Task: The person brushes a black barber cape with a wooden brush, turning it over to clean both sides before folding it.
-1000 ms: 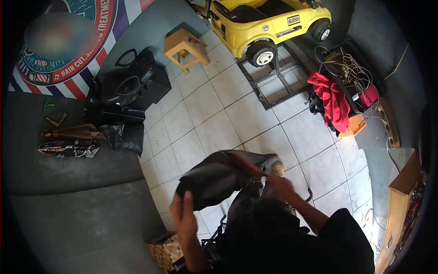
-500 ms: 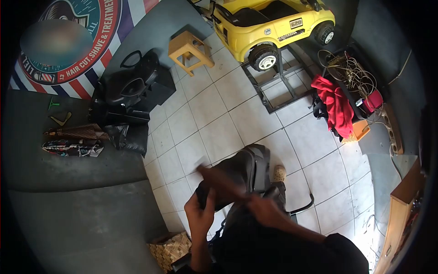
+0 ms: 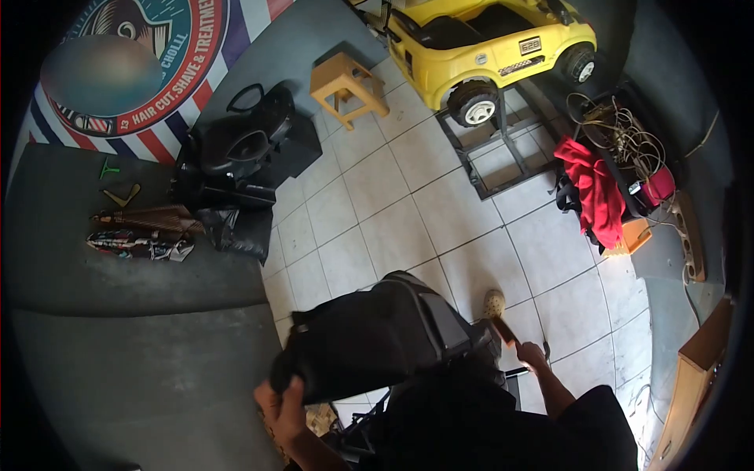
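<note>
Black bag [image 3: 353,337] was grasped by left fingers [image 3: 294,392], brown tool [image 3: 504,332] by right fingers [image 3: 531,354]; bag could be dropped if edge grip slipped.

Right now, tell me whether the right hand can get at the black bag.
Likely yes: the right hand is near the black bag, with nothing visible clearly blocking the way, though it holds a brown tool.
</note>
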A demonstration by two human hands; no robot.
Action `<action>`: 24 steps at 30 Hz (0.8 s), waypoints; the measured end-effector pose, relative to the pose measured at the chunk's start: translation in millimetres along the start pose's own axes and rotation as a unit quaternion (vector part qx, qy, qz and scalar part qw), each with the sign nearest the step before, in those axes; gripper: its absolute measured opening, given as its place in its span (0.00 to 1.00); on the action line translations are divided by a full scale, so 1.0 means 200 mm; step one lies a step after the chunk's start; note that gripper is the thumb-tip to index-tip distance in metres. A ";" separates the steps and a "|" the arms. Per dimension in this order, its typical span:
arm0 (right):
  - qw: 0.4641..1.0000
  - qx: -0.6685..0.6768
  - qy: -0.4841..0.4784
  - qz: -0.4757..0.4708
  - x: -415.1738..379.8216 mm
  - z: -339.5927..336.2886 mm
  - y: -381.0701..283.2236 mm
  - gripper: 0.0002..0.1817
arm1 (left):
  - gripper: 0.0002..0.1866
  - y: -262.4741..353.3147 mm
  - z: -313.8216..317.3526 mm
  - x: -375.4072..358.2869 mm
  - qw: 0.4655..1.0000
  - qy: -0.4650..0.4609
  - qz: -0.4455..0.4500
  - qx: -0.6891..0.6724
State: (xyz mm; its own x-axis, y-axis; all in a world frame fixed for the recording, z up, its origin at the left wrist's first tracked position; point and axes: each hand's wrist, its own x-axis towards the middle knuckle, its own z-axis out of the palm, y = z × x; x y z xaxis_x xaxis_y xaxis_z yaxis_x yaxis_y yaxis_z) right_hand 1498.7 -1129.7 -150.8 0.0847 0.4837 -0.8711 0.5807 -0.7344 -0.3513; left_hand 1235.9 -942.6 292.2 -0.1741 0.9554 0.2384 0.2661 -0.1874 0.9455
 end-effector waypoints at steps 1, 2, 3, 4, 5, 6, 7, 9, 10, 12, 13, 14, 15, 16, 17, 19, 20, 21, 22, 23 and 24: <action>0.994 0.069 0.082 -0.030 -0.02 -0.01 -0.05 0.23 | 0.10 0.01 0.02 0.02 0.983 -0.104 0.002 0.150; 0.986 0.094 0.129 -0.052 0.06 0.04 -0.05 0.25 | 0.10 0.02 0.06 0.04 0.934 -0.207 0.003 0.292; 0.973 0.165 0.152 -0.052 -0.08 -0.12 -0.26 0.25 | 0.11 0.00 0.15 0.07 0.902 -0.261 0.106 0.327; 0.926 0.315 0.164 -0.130 -0.32 -0.34 -0.53 0.22 | 0.13 -0.01 0.22 0.07 0.856 -0.312 0.207 0.357; 0.917 0.289 0.223 -0.161 -0.24 -0.26 -0.59 0.17 | 0.13 -0.10 0.15 0.03 0.856 -0.332 0.115 0.380; 0.900 0.338 0.149 -0.231 -0.41 -0.39 -0.73 0.14 | 0.13 -0.13 0.15 0.01 0.856 -0.331 0.111 0.380; 0.892 0.340 0.099 -0.282 -0.57 -0.49 -0.86 0.13 | 0.13 -0.15 0.15 0.00 0.865 -0.336 0.100 0.359; 0.796 0.301 0.122 -0.511 -0.73 -0.59 -1.00 0.11 | 0.14 -0.09 0.23 0.00 0.892 -0.343 0.099 0.278; 0.796 0.303 0.126 -0.509 -0.75 -0.59 -1.02 0.11 | 0.14 -0.08 0.22 0.01 0.890 -0.347 0.101 0.277; 0.788 0.271 0.119 -0.541 -0.77 -0.58 -1.03 0.12 | 0.12 -0.04 0.18 0.03 0.895 -0.358 0.105 0.243; 0.786 0.275 0.122 -0.541 -0.68 -0.50 -0.98 0.12 | 0.07 -0.03 0.19 0.05 0.909 -0.353 0.128 0.182; 0.853 0.208 0.160 -0.452 -0.50 -0.36 -0.89 0.12 | 0.07 -0.02 0.19 0.06 0.907 -0.356 0.131 0.183; 0.905 0.137 0.194 -0.354 -0.37 -0.26 -0.80 0.12 | 0.09 0.00 0.17 0.07 0.925 -0.319 0.153 0.140; 0.942 0.137 0.177 -0.249 -0.32 -0.23 -0.73 0.13 | 0.10 0.01 0.15 0.06 0.939 -0.280 0.175 0.096; 0.968 0.137 0.157 -0.143 -0.26 -0.20 -0.65 0.14 | 0.10 0.00 0.14 0.05 0.938 -0.281 0.178 0.097; 0.985 -0.004 0.127 -0.120 -0.01 0.08 -0.34 0.13 | 0.15 -0.02 0.12 0.04 0.986 -0.085 0.130 0.058; 1.000 0.008 0.025 0.003 0.17 0.25 -0.18 0.13 | 0.15 -0.01 0.12 0.07 0.985 -0.091 0.132 0.057; 0.999 -0.032 0.000 -0.016 0.24 0.35 -0.06 0.15 | 0.19 0.00 0.12 0.10 0.984 -0.134 0.116 0.031; 1.000 -0.027 0.005 -0.015 0.25 0.33 -0.06 0.15 | 0.24 0.00 0.13 0.12 0.979 -0.176 0.100 0.005; 0.995 0.063 0.064 -0.037 0.21 0.33 -0.06 0.17 | 0.24 -0.01 0.13 0.12 0.978 -0.182 0.100 0.004; 0.979 0.153 0.123 -0.056 0.17 0.35 -0.04 0.19 | 0.30 -0.05 0.13 0.11 0.976 -0.200 0.059 0.061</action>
State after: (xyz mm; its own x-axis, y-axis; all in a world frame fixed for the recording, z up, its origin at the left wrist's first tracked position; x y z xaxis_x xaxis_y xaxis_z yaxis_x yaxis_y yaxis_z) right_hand 1439.2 -1140.8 -201.0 0.2481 0.6414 -0.7259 0.3308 -0.7604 -0.5589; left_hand 1254.0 -913.4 283.1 0.2413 0.9463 0.2150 0.3764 -0.2954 0.8781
